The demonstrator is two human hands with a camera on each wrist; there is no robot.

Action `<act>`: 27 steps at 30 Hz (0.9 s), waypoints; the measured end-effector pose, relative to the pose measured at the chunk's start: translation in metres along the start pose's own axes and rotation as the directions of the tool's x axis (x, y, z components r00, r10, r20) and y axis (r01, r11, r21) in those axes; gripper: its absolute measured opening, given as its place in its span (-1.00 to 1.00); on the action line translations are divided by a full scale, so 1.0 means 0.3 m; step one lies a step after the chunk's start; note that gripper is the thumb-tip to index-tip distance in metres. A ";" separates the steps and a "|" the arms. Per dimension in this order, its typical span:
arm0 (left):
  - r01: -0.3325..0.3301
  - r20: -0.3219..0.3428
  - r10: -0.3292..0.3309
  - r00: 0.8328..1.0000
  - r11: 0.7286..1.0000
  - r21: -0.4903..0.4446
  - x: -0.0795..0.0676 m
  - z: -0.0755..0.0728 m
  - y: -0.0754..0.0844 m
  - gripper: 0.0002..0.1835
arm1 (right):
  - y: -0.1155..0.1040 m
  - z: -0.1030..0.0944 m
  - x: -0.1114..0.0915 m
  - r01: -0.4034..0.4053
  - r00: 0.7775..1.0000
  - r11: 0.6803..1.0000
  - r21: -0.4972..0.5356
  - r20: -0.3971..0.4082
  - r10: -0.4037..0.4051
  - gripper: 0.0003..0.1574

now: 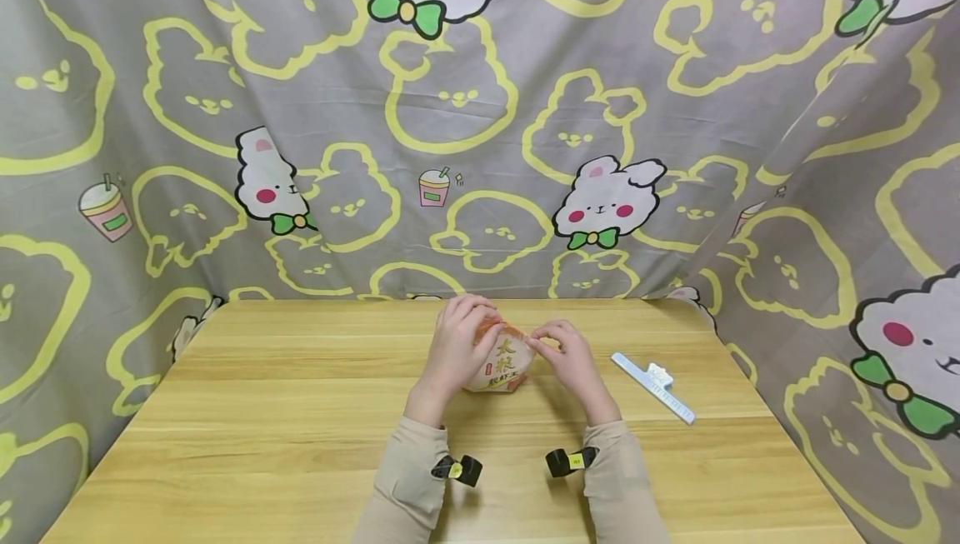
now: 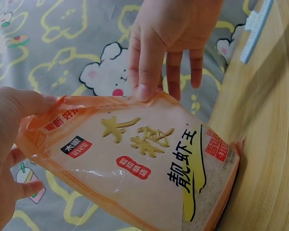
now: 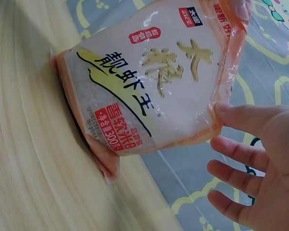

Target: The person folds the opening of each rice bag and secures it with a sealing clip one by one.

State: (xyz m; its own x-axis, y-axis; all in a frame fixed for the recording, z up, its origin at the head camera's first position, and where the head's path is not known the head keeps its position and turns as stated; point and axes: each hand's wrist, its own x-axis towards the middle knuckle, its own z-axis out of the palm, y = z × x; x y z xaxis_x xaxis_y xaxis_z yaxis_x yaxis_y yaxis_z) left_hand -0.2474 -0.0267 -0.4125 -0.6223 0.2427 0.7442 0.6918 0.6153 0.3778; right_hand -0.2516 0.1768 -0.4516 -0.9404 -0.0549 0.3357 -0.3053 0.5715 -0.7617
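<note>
On wood-grain tabletop [image 1: 262, 419], printed bag [image 1: 504, 363], grey cartoon-patterned curtains [image 1: 517, 173] behind

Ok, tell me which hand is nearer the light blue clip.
Right. In the head view, the right hand pinches the bag at its upper right, left of the light blue clip; the left hand holds the bag's upper left, farther from the clip.
</note>
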 end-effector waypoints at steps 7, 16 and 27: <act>0.002 0.001 -0.002 1.000 1.000 0.002 -0.001 0.001 -0.001 -0.96 | 0.018 -0.006 -0.002 -0.016 1.000 1.000 -0.014 0.025 0.016 -0.88; 0.007 0.004 -0.007 1.000 1.000 -0.002 -0.001 -0.002 0.001 -0.95 | 0.018 -0.007 -0.001 0.001 1.000 1.000 -0.031 0.022 0.000 -0.90; 0.016 -0.003 -0.016 1.000 1.000 0.004 -0.002 0.000 -0.001 -0.94 | 0.017 -0.013 0.000 0.039 0.999 0.998 -0.054 0.028 -0.038 -0.90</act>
State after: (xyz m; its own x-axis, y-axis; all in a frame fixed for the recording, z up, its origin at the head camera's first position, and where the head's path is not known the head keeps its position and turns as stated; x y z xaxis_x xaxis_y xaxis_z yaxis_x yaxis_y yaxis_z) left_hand -0.2473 -0.0272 -0.4132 -0.6323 0.2308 0.7396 0.6802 0.6224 0.3873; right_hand -0.2527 0.1828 -0.4533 -0.9319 -0.0995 0.3487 -0.3336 0.6121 -0.7170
